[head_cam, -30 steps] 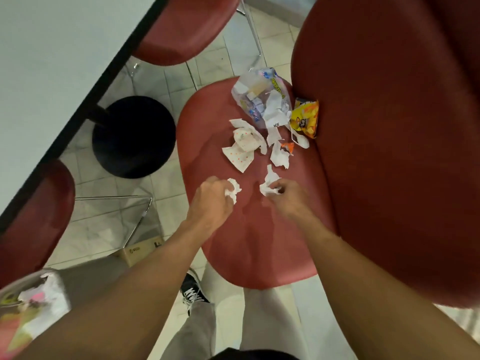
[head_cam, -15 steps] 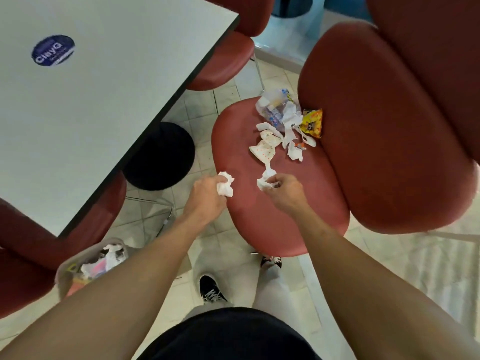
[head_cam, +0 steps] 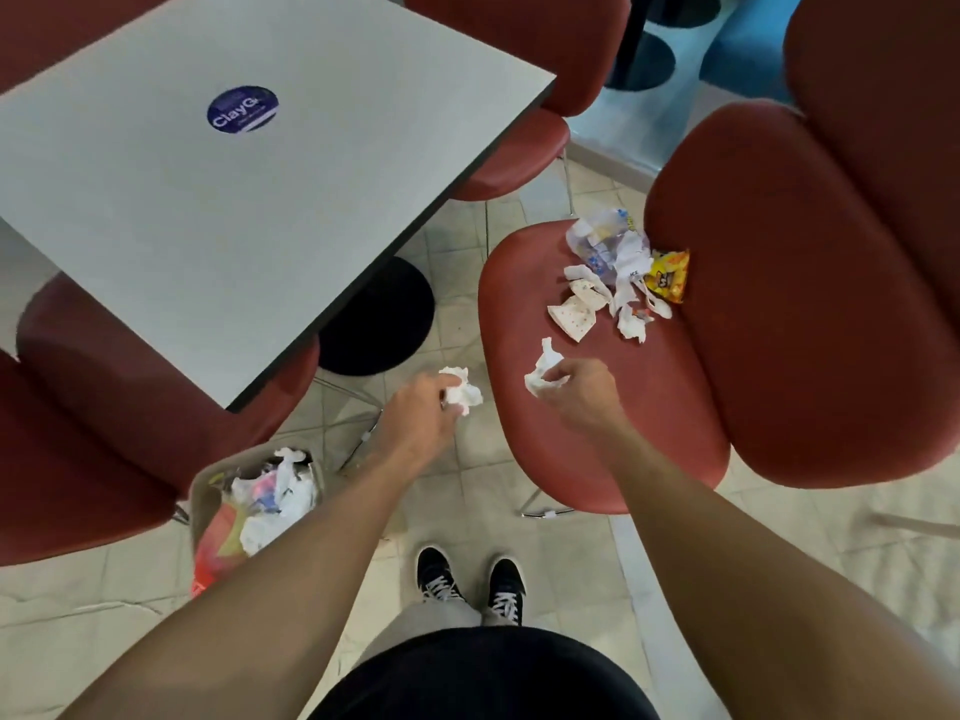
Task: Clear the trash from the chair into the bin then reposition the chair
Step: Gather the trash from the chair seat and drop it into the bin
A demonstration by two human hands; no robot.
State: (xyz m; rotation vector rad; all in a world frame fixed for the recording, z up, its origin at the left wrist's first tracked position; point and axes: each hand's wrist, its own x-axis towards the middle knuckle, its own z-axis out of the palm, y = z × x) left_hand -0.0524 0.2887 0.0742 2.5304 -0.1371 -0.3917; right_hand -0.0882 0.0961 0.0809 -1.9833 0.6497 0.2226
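A red chair stands at centre right with trash on its seat: torn white and dotted paper scraps, a clear plastic bag and a yellow snack wrapper near the backrest. My left hand grips a crumpled white tissue over the floor, left of the seat. My right hand pinches another white tissue just above the seat's front part. A bin with paper and wrappers inside sits on the floor at lower left, partly hidden by my left forearm.
A grey table with a blue round sticker fills the upper left, on a black round base. Red chairs surround it. My two black shoes stand on the tiled floor below the chair.
Both hands lifted their tissues off the seat; the left hand moved left past the seat edge. The view pulled back and upward, bringing the table and bin into sight.
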